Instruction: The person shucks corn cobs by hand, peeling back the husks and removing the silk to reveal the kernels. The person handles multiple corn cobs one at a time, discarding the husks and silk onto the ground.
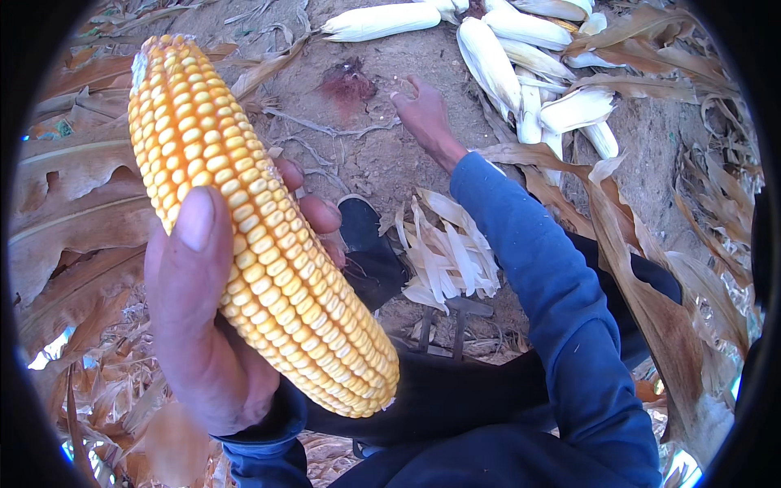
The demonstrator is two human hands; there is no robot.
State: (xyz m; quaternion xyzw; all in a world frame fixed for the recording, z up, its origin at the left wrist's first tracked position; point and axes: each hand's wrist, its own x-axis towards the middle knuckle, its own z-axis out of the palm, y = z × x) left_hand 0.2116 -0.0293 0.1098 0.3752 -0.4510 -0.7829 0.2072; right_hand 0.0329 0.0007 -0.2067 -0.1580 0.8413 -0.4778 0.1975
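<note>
A husked ear of yellow corn (272,268) fills much of the left half, held tilted in my left hand (203,309), thumb in front, fingers curled behind. My right hand (427,122) reaches forward over the bare soil, fingers loosely bent and apart, with nothing visible in them. Just beyond it lies dark reddish corn silk (348,85) on the dirt. To its right is a heap of corn ears in pale husks (488,61), and one more ear (374,22) lies at the top.
Torn pale husks (451,252) lie below my right hand, beside my dark shoe (358,232). Dry brown corn leaves (73,203) crowd the left side, and more (634,268) hang along the right. My dark-clothed legs (423,390) cross the lower middle.
</note>
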